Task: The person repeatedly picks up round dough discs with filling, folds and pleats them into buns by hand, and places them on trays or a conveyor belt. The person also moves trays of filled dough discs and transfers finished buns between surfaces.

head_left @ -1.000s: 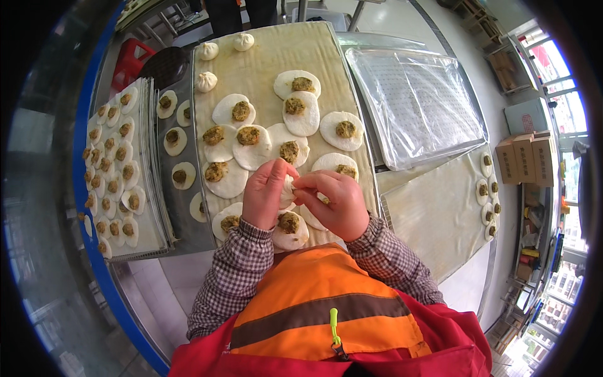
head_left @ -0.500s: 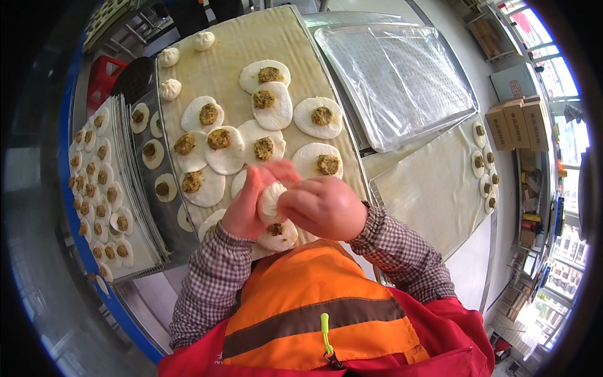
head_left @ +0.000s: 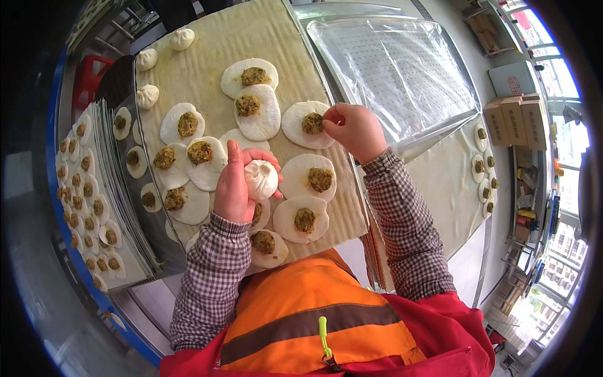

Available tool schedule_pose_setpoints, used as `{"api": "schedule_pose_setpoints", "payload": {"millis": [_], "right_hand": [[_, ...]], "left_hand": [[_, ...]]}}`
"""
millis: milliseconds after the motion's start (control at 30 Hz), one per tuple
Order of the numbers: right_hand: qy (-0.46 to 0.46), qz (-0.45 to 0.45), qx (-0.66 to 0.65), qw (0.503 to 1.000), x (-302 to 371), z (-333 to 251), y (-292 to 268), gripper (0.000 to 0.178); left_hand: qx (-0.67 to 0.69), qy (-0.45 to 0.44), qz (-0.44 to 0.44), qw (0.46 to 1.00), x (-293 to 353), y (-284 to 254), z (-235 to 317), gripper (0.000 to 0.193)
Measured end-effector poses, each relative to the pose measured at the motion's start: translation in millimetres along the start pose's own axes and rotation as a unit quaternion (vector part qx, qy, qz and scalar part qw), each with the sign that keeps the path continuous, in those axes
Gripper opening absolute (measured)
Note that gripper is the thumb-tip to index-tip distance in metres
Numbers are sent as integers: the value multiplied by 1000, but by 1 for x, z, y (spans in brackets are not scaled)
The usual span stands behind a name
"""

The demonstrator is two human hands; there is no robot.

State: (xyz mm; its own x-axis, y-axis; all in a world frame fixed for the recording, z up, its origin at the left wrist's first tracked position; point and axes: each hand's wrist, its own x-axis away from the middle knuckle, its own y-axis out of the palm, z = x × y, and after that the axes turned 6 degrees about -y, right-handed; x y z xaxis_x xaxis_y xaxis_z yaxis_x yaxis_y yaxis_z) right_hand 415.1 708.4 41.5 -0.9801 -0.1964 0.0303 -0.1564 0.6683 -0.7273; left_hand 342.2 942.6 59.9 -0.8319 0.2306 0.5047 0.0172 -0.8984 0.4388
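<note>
A pleated, closed bun [head_left: 261, 180] rests in my left hand [head_left: 232, 191], whose thumb stands up and fingers curl beneath and around the bun. My right hand [head_left: 358, 131] is farther right and forward, thumb and fingertips pinched together at the edge of a filling mound [head_left: 311, 124]. That mound lies on a flat dough wrapper [head_left: 293, 127]. Whatever is between those fingertips is too small to make out. Several more dough wrappers with brownish filling, such as one wrapper [head_left: 292, 217], lie around both hands, some overlapping, on a cloth-covered board [head_left: 213, 69].
Three closed buns, one a far-left bun [head_left: 182, 39], sit at the board's far left. Stacked trays [head_left: 135, 251] with filled wrappers stand at left. A plastic-covered tray [head_left: 396, 75] and a cloth-covered surface [head_left: 427, 182] lie right; cardboard boxes [head_left: 515, 122] stand beyond.
My hands have parted: the right moved forward and right to a filled wrapper, while the left keeps the bun, now showing its closed pleats. The view has shifted slightly.
</note>
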Motion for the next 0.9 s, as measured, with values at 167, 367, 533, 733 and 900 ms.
{"api": "schedule_pose_setpoints", "payload": {"millis": [167, 367, 533, 733, 900], "right_hand": [[15, 14, -54, 998, 2, -3, -5, 20], [-18, -4, -314, 949, 42, -54, -23, 13], [-349, 77, -19, 934, 57, -108, -37, 11], [-447, 26, 39, 893, 63, -137, -38, 19], [-446, 12, 3, 895, 53, -157, -16, 22]], "left_hand": [[-15, -13, 23, 1000, -9, 8, 5, 68], [-15, -20, -19, 1000, 1, 35, 10, 69], [-2, -18, -14, 1000, 24, 47, 24, 70], [47, -9, -57, 997, 42, 29, 33, 67], [94, -4, -43, 995, 47, 6, 34, 67]]}}
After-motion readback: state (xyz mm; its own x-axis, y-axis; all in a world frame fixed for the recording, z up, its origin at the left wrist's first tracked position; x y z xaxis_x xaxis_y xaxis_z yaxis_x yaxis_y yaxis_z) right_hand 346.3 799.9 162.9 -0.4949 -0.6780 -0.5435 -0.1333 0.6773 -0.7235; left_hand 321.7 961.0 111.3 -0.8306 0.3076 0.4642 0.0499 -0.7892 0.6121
